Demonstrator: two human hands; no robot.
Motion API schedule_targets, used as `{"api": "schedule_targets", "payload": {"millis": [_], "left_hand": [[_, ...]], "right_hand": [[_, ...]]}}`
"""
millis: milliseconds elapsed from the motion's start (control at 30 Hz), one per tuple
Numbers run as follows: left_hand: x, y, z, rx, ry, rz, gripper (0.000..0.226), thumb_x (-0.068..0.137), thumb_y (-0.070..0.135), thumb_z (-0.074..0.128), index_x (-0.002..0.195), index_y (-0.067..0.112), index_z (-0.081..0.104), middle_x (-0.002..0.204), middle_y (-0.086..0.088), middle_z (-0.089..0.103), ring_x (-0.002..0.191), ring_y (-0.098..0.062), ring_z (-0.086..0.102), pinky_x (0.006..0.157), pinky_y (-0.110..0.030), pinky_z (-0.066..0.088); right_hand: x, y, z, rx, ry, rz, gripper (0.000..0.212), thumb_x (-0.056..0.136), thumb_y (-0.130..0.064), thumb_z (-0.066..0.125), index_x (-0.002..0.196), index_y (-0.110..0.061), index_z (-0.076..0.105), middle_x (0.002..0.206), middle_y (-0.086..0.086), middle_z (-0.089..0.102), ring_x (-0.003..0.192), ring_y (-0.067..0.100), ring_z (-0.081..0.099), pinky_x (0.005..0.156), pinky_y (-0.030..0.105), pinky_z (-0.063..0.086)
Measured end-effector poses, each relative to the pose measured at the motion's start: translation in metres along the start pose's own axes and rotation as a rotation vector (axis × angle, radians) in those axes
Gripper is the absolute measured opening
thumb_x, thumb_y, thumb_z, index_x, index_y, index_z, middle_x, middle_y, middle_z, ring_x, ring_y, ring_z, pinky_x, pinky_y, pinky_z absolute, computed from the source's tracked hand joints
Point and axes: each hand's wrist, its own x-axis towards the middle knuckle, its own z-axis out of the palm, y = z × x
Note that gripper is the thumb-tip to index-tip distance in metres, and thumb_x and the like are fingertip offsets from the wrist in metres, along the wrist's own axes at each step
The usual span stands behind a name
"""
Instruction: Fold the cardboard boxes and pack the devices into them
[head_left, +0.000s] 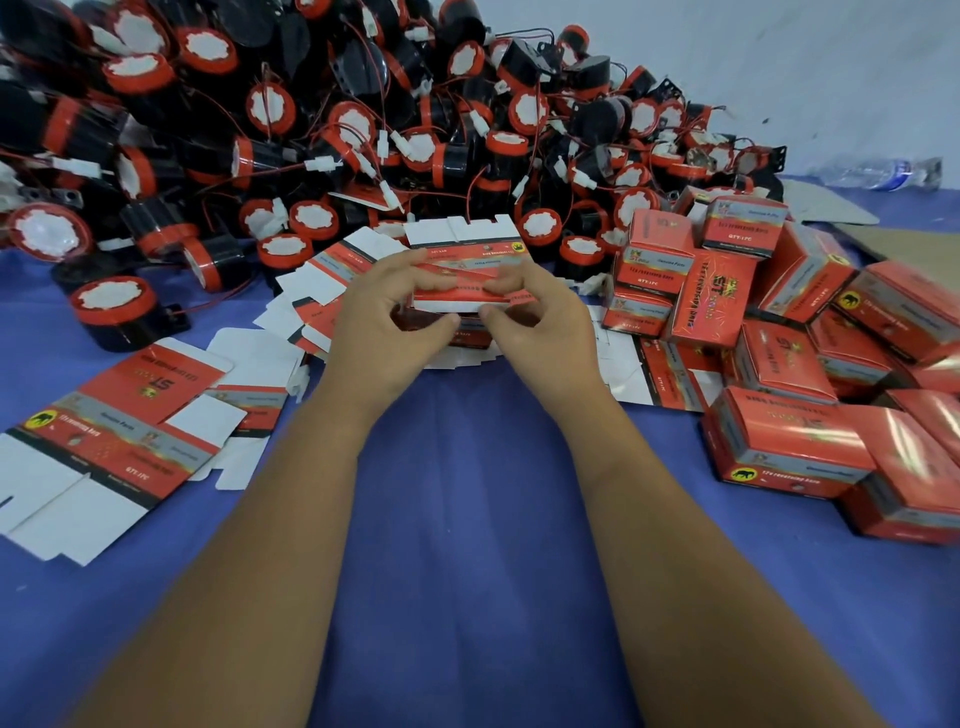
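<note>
Mostly the blue cloth-covered surface (467, 493) is crowded w/ a big heap of black-and-red round devices w/ thin wires (322, 130) at the back: hard plastic, prob. sturdy, but wires snag, so grab by the body. Finished red printed cardboard boxes (789, 395) pile right; flat blanks (119, 415) lie left. Centre, a half-folded red carton (462, 280): light, thin, creases easily. Left hand (384, 312) and right hand (535, 317) pinch it, fingers curled on its edges and flaps; best held at the folds.

Left hand (384, 312) and right hand (540, 312) meet, fingers curled (thumbs underneath).
</note>
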Motion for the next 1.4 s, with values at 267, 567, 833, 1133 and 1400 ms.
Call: {"api": "schedule_targets", "payload": {"millis": [267,567,833,1133,1400], "left_hand": [[-0.003,0.004,0.004,0.501,0.085,0.240,0.031,0.077,-0.003,0.073,0.104,0.010,0.076,0.098,-0.009,0.067,0.100,-0.034,0.055,0.085,-0.029,0.040],[-0.004,0.008,0.007,0.621,0.093,0.197,0.017,0.080,-0.002,0.069,0.094,0.005,0.076,0.090,-0.013,0.065,0.091,-0.039,0.056,0.076,-0.046,0.045],[-0.004,0.013,0.010,0.665,0.018,0.223,0.016,0.072,-0.002,0.067,0.086,0.005,0.066,0.086,-0.012,0.063,0.083,-0.037,0.054,0.077,-0.043,0.037],[-0.006,0.013,0.011,0.455,0.049,0.148,0.030,0.079,-0.014,0.054,0.094,0.004,0.073,0.094,-0.009,0.070,0.095,-0.033,0.054,0.076,-0.026,0.034],[-0.005,0.015,0.012,0.396,0.025,0.249,0.032,0.076,-0.017,0.050,0.091,0.000,0.072,0.094,-0.013,0.069,0.094,-0.036,0.059,0.084,-0.018,0.032]], "right_hand": [[0.000,0.000,0.001,-0.115,0.008,-0.177,0.012,0.088,-0.006,0.066,0.097,-0.008,0.073,0.119,-0.005,0.061,0.103,0.015,0.063,0.087,0.032,0.052],[-0.006,-0.012,0.004,-0.517,0.016,-0.379,0.018,0.092,-0.010,0.060,0.101,-0.002,0.073,0.106,0.007,0.063,0.092,0.023,0.059,0.065,0.043,0.051],[-0.013,-0.024,0.013,-0.685,-0.006,-0.492,0.006,0.070,0.005,0.070,0.072,0.000,0.067,0.076,0.011,0.061,0.059,0.031,0.055,0.052,0.027,0.023],[-0.007,-0.006,0.011,-0.358,-0.136,-0.204,0.040,0.080,-0.005,0.068,0.118,-0.003,0.056,0.137,0.011,0.050,0.127,0.028,0.040,0.102,0.042,0.036],[-0.002,-0.005,0.002,-0.340,-0.017,-0.194,0.055,0.072,-0.025,0.083,0.118,-0.010,0.057,0.117,0.006,0.046,0.108,0.023,0.044,0.091,0.039,0.042]]}}
